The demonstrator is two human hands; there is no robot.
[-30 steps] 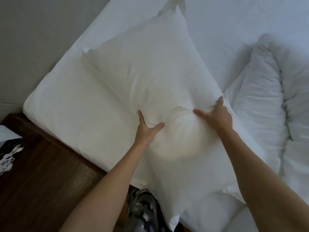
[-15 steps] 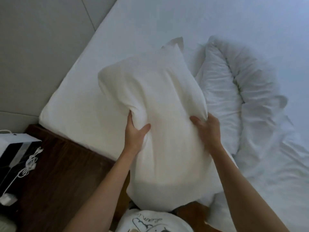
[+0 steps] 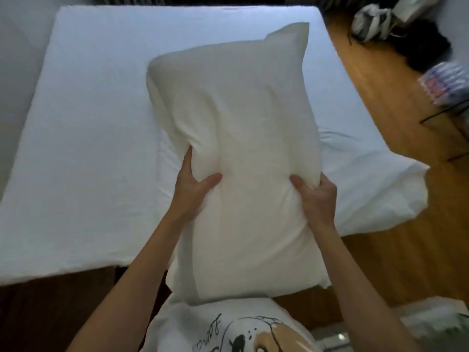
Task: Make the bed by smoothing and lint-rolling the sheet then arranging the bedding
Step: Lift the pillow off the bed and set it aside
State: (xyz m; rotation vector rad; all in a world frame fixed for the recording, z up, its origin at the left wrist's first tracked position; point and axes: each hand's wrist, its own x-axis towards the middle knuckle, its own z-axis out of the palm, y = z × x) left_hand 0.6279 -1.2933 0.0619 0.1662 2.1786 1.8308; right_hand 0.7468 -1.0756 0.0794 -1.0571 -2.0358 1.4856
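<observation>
Both hands grip pillow (image 3: 236,158) mid-air: left hand (image 3: 193,191), right hand (image 3: 314,199) pinching its sides. We should lower it flat onto sheet (image 3: 88,123), corners squared.

script on shirt (image 3: 228,329), illegible

We cannot see the fingers (image 3: 189,161) behind the pillow (image 3: 241,158), which also hides part of the sheet (image 3: 96,123). Things on the floor (image 3: 396,224) at upper right are blurred and cut off.
</observation>
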